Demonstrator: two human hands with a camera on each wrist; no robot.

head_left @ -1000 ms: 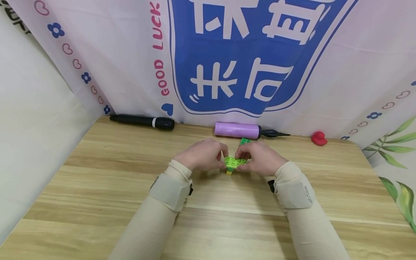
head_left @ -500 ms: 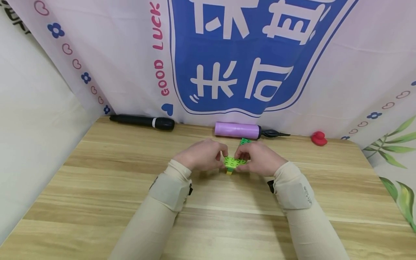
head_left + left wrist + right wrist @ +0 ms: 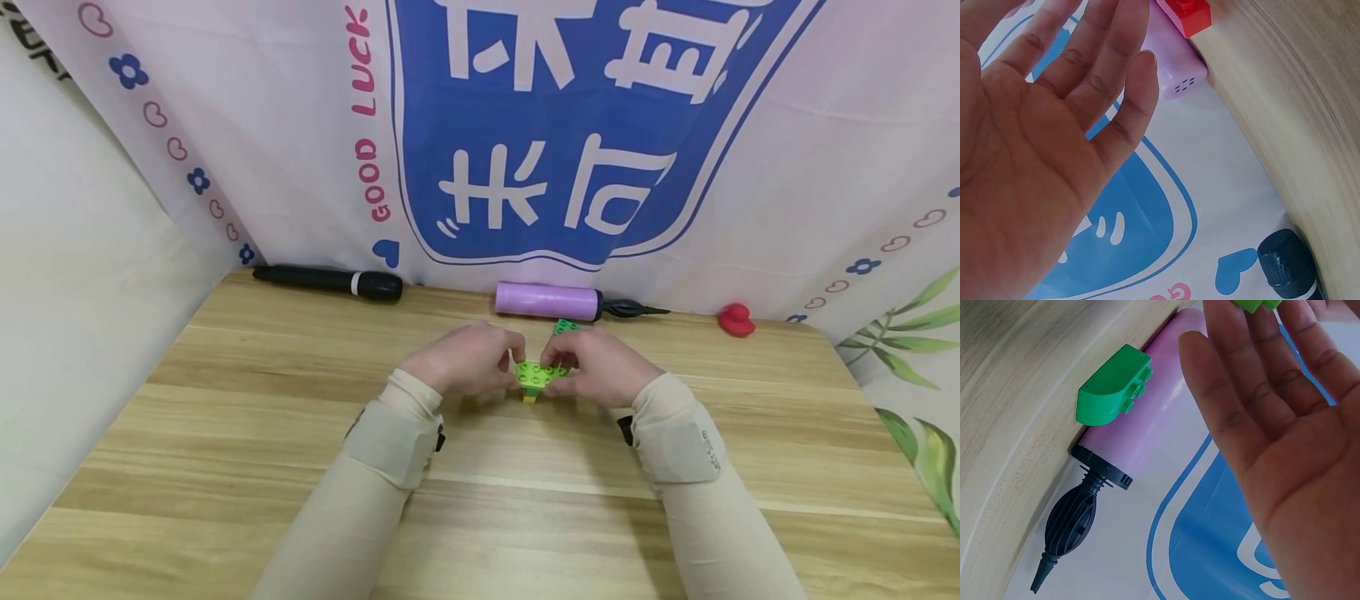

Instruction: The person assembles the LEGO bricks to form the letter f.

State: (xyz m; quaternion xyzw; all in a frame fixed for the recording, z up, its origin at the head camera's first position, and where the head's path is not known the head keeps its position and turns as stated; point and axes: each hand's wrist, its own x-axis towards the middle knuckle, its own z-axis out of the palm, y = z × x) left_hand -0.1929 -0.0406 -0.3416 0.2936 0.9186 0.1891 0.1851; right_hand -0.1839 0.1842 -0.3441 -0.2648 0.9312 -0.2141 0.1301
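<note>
Between both hands, near the middle of the table in the head view, is a lime green building brick (image 3: 531,374) with round studs on top. It sits on a small stack whose lowest visible part is yellow (image 3: 529,399). My left hand (image 3: 472,358) holds its left side with thumb and fingertips. On the other side my right hand (image 3: 603,365) pinches it, hiding part of its right end. Just behind the right hand lies a darker green brick (image 3: 566,326), shown with a rounded end in the right wrist view. A red brick (image 3: 1191,17) shows in the left wrist view.
Along the table's back edge lie a black microphone (image 3: 330,282), a purple hand pump (image 3: 549,301) with a black nozzle, and a small red rubber duck (image 3: 737,319). A printed cloth (image 3: 300,167) hangs right behind them. Wooden tabletop (image 3: 480,517) extends in front.
Compared with one second ago, the lime green brick has turned and shifted very slightly to the left between the fingers. Both hands have stayed nearly in place.
</note>
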